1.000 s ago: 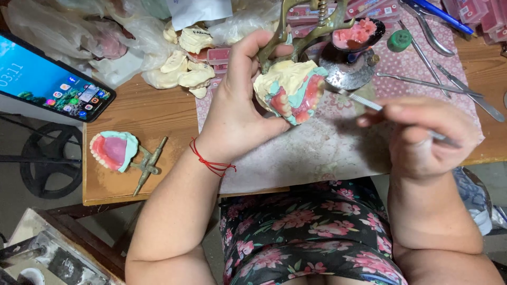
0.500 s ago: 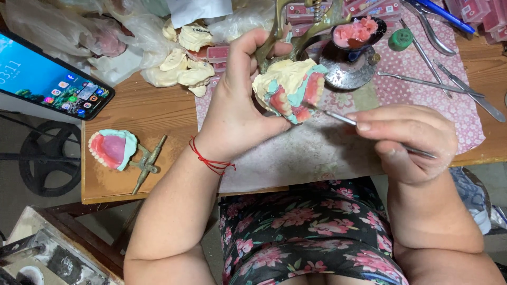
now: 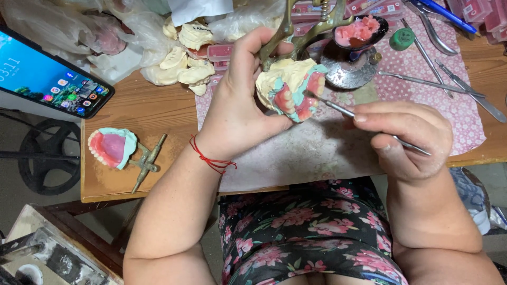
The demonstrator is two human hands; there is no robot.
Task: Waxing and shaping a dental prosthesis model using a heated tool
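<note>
Two hands grip: left hand (image 3: 237, 113) one denture model (image 3: 290, 87), right hand (image 3: 406, 140) one metal carving tool (image 3: 338, 108).

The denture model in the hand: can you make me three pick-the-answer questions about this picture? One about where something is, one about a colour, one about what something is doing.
1. Where does the phone lie?
A. At the table's far left
B. On the person's lap
C. On the pink cloth

2. What colour is the string on the left wrist?
A. Blue
B. Red
C. Yellow

3. What is the thin metal tool doing?
A. Lying on the table
C. Standing in a cup
B. Its tip touches the denture model

Answers:
1 A: the phone sits at the left edge of the table, screen lit.
2 B: the string is red.
3 B: the right hand has the tool in its grip, tip against the denture model that the left hand holds up.
</note>
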